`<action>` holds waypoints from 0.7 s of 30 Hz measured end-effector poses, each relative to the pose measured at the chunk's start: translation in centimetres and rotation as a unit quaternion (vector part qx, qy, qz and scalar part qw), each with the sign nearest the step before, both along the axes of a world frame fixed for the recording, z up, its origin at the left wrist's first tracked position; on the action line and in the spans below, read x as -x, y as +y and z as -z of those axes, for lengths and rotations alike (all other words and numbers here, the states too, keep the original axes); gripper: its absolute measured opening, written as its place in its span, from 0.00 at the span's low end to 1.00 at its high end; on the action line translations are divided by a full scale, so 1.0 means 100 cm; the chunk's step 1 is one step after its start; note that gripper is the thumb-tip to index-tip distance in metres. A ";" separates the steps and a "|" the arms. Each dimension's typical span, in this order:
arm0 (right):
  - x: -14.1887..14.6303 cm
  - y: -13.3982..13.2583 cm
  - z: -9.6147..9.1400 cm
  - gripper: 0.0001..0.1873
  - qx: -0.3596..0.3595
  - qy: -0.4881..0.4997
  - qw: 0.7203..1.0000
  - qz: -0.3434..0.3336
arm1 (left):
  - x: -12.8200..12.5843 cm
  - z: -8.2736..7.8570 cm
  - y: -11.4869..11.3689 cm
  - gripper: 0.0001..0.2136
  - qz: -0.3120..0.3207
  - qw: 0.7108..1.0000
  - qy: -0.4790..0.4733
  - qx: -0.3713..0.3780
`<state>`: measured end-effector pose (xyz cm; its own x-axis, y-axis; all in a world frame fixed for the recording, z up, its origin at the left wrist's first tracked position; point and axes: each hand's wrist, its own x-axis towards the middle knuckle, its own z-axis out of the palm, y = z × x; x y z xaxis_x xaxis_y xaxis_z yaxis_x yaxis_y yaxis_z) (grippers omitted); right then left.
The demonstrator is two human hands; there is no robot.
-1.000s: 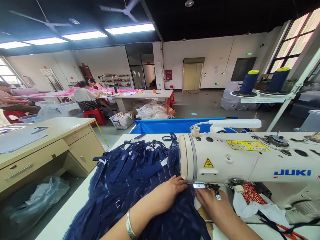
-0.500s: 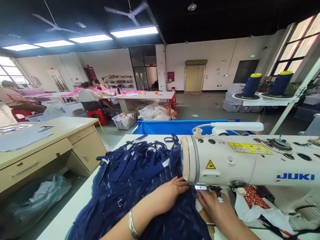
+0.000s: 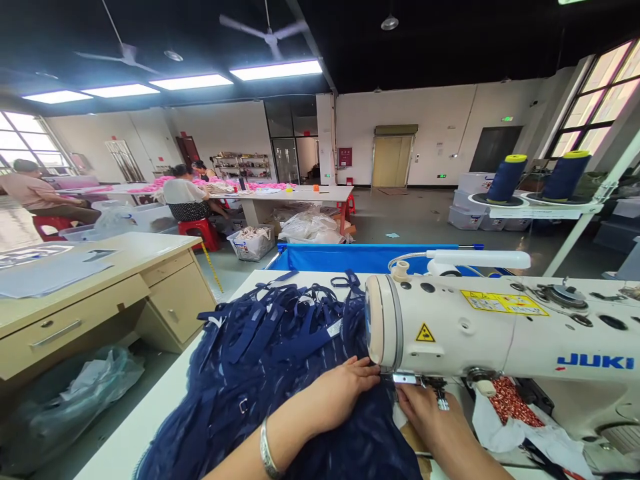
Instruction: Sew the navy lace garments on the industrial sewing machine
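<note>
My left hand lies flat on a heap of navy blue fabric, fingers stretched toward the head of the white JUKI sewing machine. My right hand rests palm down just below the presser foot, fingers together on the fabric's edge beside a brown cardboard piece. A silver bangle sits on my left wrist. Navy straps with small clear buckles pile up behind my left hand.
Two navy thread cones stand on a rack at the right. A blue bin lies behind the table, a beige desk at the left. People sit at far tables. Red-patterned cloth and white fabric lie under the machine arm.
The camera has tilted slightly, so everything sits a little lower and to the right. Both hands hold the same place on the fabric at the needle.
</note>
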<state>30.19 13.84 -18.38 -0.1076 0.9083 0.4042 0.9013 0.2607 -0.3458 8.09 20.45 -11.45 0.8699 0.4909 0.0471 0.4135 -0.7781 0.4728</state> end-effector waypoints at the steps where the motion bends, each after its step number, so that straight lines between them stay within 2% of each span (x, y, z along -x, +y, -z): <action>1: -0.001 0.000 -0.001 0.24 0.003 -0.040 0.999 -0.003 | 0.000 0.001 0.000 0.25 -0.003 1.000 0.004 -0.003; 3: -0.001 0.000 -0.004 0.25 -0.005 -0.135 0.991 -0.009 | 0.000 0.004 -0.001 0.24 -0.018 1.000 0.015 -0.018; 5: 0.000 0.000 -0.006 0.25 -0.026 -0.172 0.985 -0.004 | 0.000 0.005 -0.002 0.25 -0.038 0.998 0.034 -0.036; 8: 0.002 0.000 -0.004 0.25 -0.078 -0.194 0.978 0.022 | 0.000 0.001 -0.006 0.27 -0.050 0.995 0.059 -0.055; 14: -0.001 0.004 0.007 0.22 -0.170 -0.227 0.959 0.005 | -0.003 -0.014 -0.014 0.28 -0.060 0.990 0.110 -0.071; 19: -0.005 0.004 -0.012 0.21 -0.212 -0.259 0.942 -0.011 | -0.013 -0.010 -0.016 0.28 -0.092 0.983 0.131 -0.094; 21: -0.003 0.004 -0.014 0.21 -0.224 -0.241 0.944 -0.013 | -0.013 -0.010 -0.018 0.28 -0.089 0.980 0.136 -0.113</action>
<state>30.46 14.21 -16.95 -0.3974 0.6519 0.6458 0.9171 0.3071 0.2543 9.35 18.67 -10.43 0.7665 0.6403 -0.0507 0.6396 -0.7538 0.1505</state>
